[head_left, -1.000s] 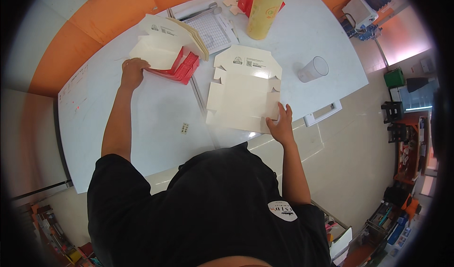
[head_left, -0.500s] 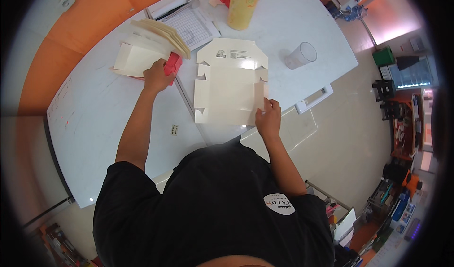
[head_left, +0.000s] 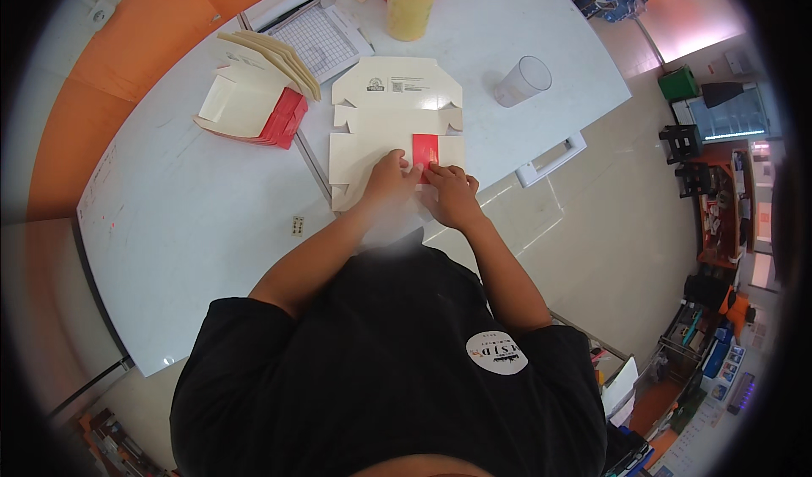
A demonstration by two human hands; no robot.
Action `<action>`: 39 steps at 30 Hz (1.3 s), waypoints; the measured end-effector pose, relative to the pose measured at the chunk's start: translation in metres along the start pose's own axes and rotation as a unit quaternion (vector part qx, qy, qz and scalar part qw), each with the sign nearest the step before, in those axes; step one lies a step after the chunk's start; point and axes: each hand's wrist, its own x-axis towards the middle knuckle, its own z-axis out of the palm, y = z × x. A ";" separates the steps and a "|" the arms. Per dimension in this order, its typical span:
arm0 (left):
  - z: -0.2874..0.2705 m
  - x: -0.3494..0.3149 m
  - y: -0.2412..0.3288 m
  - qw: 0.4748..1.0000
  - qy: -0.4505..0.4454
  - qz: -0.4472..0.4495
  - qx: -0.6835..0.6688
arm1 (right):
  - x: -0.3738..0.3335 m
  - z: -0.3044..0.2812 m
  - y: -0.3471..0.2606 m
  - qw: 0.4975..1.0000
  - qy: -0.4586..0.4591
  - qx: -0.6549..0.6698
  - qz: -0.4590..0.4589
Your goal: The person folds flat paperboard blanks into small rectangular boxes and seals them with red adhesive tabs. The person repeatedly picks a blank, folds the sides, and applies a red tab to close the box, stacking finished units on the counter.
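Observation:
A cream cardboard box blank point(head_left: 385, 120) lies at the table's near edge in front of me. A narrow panel on its right is folded inward, showing its red outer face point(head_left: 425, 150). My left hand point(head_left: 387, 177) is over the blank, fingers curled and thumb against the red panel's left edge. My right hand point(head_left: 454, 196) grips the panel from its lower right, fingertips pressed on it. The blank's lower edge is partly hidden by my hands and a blurry pale patch. To the left stands a nested stack of part-folded boxes point(head_left: 241, 105), cream inside and red outside.
Behind the blank are a gridded paper trimmer point(head_left: 317, 41) and a tall yellow patterned cylinder point(head_left: 412, 8). A clear plastic cup point(head_left: 523, 81) stands at right. A small dotted card point(head_left: 298, 226) lies at left. A white handle-like frame point(head_left: 551, 160) sticks out from the table's right edge.
My left hand has left the box stack and come over to the blank. My right hand has moved inward, and the blank's right panel is now folded over, red side up.

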 end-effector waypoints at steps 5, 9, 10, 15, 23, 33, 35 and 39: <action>0.017 0.034 0.006 0.996 -0.077 -0.044 -0.001 | -0.008 0.014 0.031 0.965 0.211 0.148 0.042; 0.018 0.041 0.002 0.927 -0.154 -0.153 -0.306 | -0.028 0.029 0.042 0.928 0.236 0.241 0.160; 0.013 0.036 0.012 0.919 -0.157 -0.163 -0.324 | -0.034 0.028 0.043 0.925 0.232 0.251 0.166; 0.011 0.021 0.020 0.889 -0.145 -0.162 -0.402 | -0.043 0.017 0.029 0.880 0.209 0.402 0.141; 0.009 0.013 0.027 0.854 -0.134 -0.120 -0.489 | -0.043 0.020 0.016 0.912 0.318 0.205 -0.161; 0.014 0.005 0.025 0.881 -0.156 -0.054 -0.442 | -0.031 0.009 0.004 0.911 0.384 0.112 -0.099; 0.015 0.002 0.030 0.876 -0.152 -0.055 -0.454 | -0.025 0.008 0.005 0.914 0.373 0.136 -0.087; 0.013 -0.001 0.034 0.876 -0.144 -0.079 -0.453 | -0.023 0.005 -0.005 0.922 0.342 0.179 -0.039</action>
